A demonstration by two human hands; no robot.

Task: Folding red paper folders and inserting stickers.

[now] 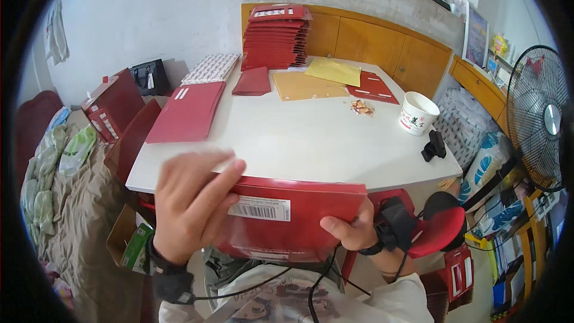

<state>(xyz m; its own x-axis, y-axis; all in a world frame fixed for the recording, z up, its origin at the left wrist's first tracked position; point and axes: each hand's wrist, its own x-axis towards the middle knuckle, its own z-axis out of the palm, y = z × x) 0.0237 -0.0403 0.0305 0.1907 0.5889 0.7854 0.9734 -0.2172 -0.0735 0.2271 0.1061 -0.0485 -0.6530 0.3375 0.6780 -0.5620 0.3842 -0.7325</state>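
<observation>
A red packet, flat and glossy with a barcode label (pixel 300 226), is held over my lap at the table's near edge. My right hand (pixel 352 229) grips its right end, thumb on the face towards me. My left hand (pixel 193 202), partly blurred, is at its left end with fingers raised and apart; whether it touches the packet cannot be told. Flat red folders (pixel 186 112) lie at the table's left side, below patterned white sheets (pixel 210 68). A tall stack of red packets (pixel 273 42) stands at the back, with a smaller red piece (pixel 252 81) before it.
The white table (pixel 287 143) also bears tan (pixel 309 87) and yellow envelopes (pixel 334 72), a red sheet (pixel 374 87), small scraps (pixel 362 107), a paper cup (pixel 417 114) and a black clip-like object (pixel 434 146). A fan (pixel 538 119) stands at right. Cables run from my wrists across my lap.
</observation>
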